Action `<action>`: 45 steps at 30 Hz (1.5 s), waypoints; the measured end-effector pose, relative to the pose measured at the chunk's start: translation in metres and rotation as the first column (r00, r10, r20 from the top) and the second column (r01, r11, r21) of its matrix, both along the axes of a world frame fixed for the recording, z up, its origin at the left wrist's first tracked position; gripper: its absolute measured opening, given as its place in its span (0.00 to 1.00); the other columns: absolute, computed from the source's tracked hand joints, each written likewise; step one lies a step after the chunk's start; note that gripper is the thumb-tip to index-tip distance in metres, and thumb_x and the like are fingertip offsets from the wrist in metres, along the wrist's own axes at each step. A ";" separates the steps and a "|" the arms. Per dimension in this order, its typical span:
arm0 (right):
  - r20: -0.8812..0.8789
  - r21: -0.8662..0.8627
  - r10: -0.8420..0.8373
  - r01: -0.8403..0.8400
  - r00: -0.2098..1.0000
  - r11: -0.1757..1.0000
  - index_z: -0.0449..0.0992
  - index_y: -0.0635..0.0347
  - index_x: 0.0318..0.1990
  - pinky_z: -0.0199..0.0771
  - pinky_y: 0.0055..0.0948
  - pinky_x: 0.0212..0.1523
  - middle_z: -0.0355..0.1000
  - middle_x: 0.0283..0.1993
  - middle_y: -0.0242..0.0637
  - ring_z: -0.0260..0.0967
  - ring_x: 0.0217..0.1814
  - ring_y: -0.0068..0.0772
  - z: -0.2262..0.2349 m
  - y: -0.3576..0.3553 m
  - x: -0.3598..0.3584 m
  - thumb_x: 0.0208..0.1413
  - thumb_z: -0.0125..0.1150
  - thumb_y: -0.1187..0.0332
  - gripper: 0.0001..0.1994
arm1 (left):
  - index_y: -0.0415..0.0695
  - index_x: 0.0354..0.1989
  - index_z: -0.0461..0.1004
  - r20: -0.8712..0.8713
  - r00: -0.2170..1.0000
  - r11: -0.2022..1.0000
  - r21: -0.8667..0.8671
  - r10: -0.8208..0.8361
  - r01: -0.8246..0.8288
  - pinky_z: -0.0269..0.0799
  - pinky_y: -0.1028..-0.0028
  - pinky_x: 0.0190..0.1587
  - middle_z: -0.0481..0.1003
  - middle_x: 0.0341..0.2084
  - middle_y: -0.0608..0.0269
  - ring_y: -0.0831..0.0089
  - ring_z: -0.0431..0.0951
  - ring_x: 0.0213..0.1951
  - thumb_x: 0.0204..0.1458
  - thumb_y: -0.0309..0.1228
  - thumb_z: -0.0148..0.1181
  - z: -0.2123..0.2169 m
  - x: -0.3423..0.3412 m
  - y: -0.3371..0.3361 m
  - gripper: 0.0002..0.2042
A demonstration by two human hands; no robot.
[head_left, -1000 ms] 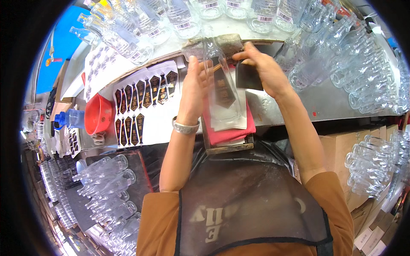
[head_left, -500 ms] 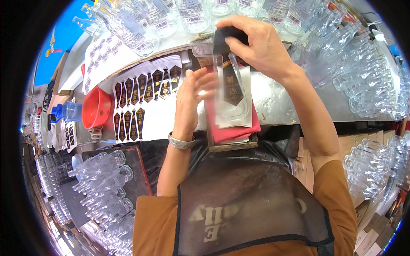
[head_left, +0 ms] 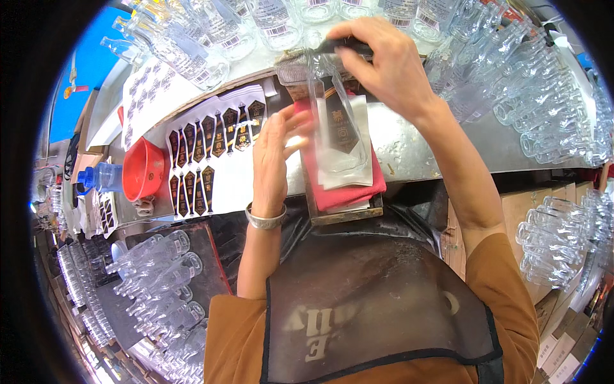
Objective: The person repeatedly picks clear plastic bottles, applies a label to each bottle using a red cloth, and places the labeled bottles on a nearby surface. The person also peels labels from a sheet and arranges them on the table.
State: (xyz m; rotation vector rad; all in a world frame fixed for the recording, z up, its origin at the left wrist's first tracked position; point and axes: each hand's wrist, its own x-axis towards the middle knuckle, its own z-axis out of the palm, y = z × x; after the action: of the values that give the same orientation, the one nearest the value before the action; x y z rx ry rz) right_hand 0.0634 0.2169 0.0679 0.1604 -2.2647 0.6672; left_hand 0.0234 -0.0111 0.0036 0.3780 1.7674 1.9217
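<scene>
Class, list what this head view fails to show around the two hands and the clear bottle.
- Dark tool: mostly hidden inside right hand.
- Left hand fingertips on the clear bottle: contact blurred by glass.
- Wooden tray: covered by red cloth.
- Bottles at the rim: bent, cut off.

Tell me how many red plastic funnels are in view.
1. The red funnel sits on the metal bench, left of the label sheet and the left hand. Bottle piles could hide others.
</scene>
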 end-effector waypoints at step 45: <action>0.598 -0.335 0.039 0.205 0.800 0.920 0.78 0.66 0.50 0.64 0.25 0.23 0.81 0.38 0.39 0.59 0.18 0.20 -0.044 -0.036 0.110 0.56 0.66 0.71 0.15 | 0.36 0.67 0.62 -0.936 0.302 0.546 -0.351 -0.182 -0.760 0.49 0.45 0.69 0.62 0.68 0.45 0.45 0.56 0.70 0.61 0.51 0.54 0.008 -0.229 -0.111 0.35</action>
State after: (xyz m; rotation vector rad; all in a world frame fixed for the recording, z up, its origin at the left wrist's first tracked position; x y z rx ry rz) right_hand 0.1735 0.1811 0.0244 -0.4052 -2.6425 1.2376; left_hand -0.2057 -0.1219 0.0113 0.9284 3.5160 0.7018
